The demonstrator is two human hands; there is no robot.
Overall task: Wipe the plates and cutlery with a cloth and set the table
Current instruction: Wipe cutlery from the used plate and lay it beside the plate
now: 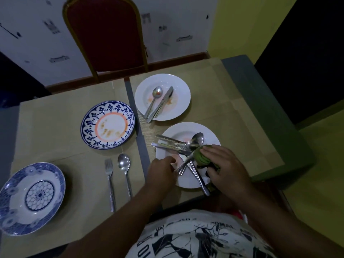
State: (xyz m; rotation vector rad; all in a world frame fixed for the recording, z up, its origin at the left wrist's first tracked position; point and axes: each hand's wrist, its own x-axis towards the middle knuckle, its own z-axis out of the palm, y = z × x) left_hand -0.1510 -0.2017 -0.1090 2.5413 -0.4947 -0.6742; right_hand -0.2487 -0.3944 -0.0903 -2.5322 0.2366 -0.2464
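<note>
Head view: one green cloth [200,157] is bunched round the shaft of one fork [181,167], just above the near white plate [210,134]. The right hand [223,168] grips the cloth, fingers curled over it. The left hand [162,171] pinches the fork at its tines with bent fingers.

Four plates stand on the table [55,118]: the near white plate, a far white plate [183,86], an orange-ringed plate [87,125] and a blue-and-white plate [56,176], the last cut by the left edge. The far one carries one small spoon [155,98] and one knife [163,101]. One loose fork [109,175] and one loose spoon [124,164] lie side by side on the mat.

On the near plate one large spoon [196,140] tops crossed handles too tangled and dim to count, partly hidden by the hands. One red chair [106,34] stands beyond.
</note>
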